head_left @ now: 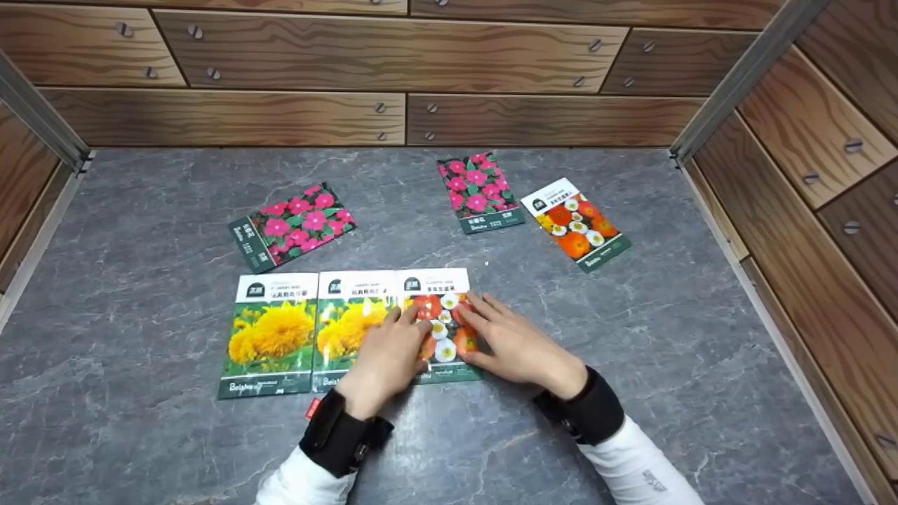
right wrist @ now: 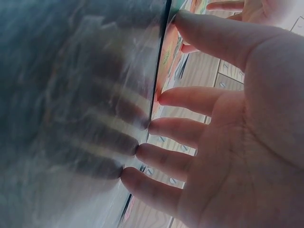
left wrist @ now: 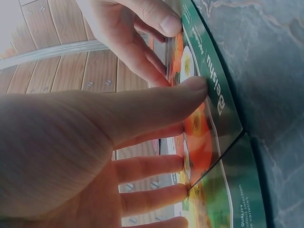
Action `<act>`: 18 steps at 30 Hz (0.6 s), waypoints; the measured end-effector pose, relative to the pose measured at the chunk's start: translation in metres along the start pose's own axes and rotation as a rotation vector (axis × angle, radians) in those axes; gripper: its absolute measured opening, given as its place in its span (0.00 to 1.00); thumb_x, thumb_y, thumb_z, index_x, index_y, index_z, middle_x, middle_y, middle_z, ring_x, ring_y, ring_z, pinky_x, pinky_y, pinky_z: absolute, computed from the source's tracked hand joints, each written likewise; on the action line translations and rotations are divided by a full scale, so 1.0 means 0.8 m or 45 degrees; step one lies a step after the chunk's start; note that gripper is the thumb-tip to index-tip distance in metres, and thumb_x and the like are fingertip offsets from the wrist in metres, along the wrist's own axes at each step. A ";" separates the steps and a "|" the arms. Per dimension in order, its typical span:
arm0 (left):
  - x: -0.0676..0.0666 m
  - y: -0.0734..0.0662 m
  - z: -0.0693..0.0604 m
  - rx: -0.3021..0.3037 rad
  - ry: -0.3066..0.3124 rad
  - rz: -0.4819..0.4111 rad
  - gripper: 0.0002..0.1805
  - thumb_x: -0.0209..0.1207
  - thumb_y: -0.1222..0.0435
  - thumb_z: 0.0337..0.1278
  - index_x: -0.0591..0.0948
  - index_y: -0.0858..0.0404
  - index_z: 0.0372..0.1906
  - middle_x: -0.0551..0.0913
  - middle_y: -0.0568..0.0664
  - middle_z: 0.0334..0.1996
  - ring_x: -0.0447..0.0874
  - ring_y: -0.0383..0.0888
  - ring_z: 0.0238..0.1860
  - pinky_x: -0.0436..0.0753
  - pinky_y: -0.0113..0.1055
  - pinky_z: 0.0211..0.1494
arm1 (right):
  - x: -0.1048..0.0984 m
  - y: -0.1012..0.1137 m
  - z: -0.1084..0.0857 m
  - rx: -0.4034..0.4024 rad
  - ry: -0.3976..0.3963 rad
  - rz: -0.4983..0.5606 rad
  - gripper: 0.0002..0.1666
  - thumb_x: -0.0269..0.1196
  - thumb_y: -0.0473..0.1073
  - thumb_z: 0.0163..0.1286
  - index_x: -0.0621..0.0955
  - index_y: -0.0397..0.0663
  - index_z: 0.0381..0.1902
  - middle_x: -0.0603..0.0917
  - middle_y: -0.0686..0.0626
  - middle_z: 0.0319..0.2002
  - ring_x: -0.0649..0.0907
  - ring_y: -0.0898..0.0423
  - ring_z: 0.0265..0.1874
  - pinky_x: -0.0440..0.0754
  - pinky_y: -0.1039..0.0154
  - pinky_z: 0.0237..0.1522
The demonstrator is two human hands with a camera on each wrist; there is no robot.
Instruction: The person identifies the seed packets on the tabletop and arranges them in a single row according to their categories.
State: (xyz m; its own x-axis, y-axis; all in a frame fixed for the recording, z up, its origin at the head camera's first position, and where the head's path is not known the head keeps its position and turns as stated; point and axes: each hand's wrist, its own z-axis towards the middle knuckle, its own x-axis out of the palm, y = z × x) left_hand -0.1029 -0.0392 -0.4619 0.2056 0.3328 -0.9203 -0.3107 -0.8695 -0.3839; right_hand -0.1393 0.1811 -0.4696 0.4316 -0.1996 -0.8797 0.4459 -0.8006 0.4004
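Observation:
Three seed packets lie side by side in a row: a left yellow-flower packet, a middle yellow-flower packet and an orange-and-white-flower packet at the right end. My left hand rests its spread fingertips on the orange-and-white packet and around its seam with the middle one. In the left wrist view, the left thumb touches that packet's green lower band. At its right edge, my right hand has extended fingers touching packet and tabletop; the right wrist view shows these fingers spread apart. Neither hand grips anything.
Behind the row lie a pink-flower packet at left, another pink-flower packet and a tilted orange-flower packet at right. A small red piece shows beside the left wrist. Wood-patterned walls enclose the grey marbled tabletop.

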 end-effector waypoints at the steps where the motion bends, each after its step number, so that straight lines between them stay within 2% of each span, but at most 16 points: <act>1: 0.000 0.000 0.000 -0.001 0.000 0.000 0.24 0.76 0.65 0.56 0.84 0.64 0.58 0.78 0.65 0.71 0.78 0.70 0.70 0.86 0.64 0.62 | 0.000 0.000 0.000 0.001 -0.001 -0.001 0.41 0.62 0.56 0.79 0.65 0.44 0.81 0.58 0.37 0.84 0.59 0.32 0.83 0.63 0.34 0.83; 5: 0.000 0.000 0.000 -0.003 0.002 -0.009 0.23 0.75 0.65 0.58 0.84 0.64 0.58 0.78 0.65 0.72 0.77 0.70 0.70 0.85 0.65 0.62 | -0.001 0.001 0.000 0.006 0.006 0.000 0.42 0.63 0.56 0.78 0.65 0.45 0.82 0.58 0.38 0.85 0.58 0.32 0.84 0.62 0.34 0.83; 7: 0.000 0.001 -0.001 0.001 -0.005 -0.017 0.22 0.72 0.65 0.62 0.84 0.63 0.60 0.77 0.65 0.72 0.77 0.69 0.71 0.85 0.65 0.64 | -0.003 0.000 -0.001 0.000 0.000 0.022 0.43 0.64 0.56 0.78 0.65 0.44 0.81 0.58 0.37 0.85 0.59 0.31 0.83 0.62 0.34 0.83; 12: -0.002 0.002 -0.003 0.039 -0.094 -0.073 0.21 0.64 0.63 0.73 0.81 0.64 0.65 0.76 0.66 0.72 0.74 0.68 0.73 0.83 0.62 0.67 | -0.012 -0.005 -0.003 0.016 -0.065 0.097 0.44 0.65 0.56 0.76 0.65 0.44 0.81 0.57 0.36 0.85 0.59 0.32 0.83 0.60 0.34 0.84; 18: 0.000 0.001 0.000 0.084 -0.185 -0.176 0.22 0.64 0.62 0.72 0.81 0.64 0.67 0.77 0.66 0.72 0.74 0.65 0.74 0.80 0.55 0.74 | -0.027 -0.024 -0.008 0.094 -0.121 0.104 0.44 0.64 0.54 0.76 0.64 0.45 0.82 0.56 0.36 0.85 0.59 0.33 0.84 0.58 0.33 0.84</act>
State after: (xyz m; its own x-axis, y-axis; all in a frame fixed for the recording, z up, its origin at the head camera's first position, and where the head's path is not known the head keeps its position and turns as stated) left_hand -0.1034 -0.0402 -0.4622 0.1157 0.5005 -0.8580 -0.3499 -0.7879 -0.5068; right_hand -0.1521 0.2043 -0.4564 0.3865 -0.3153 -0.8667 0.3523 -0.8180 0.4547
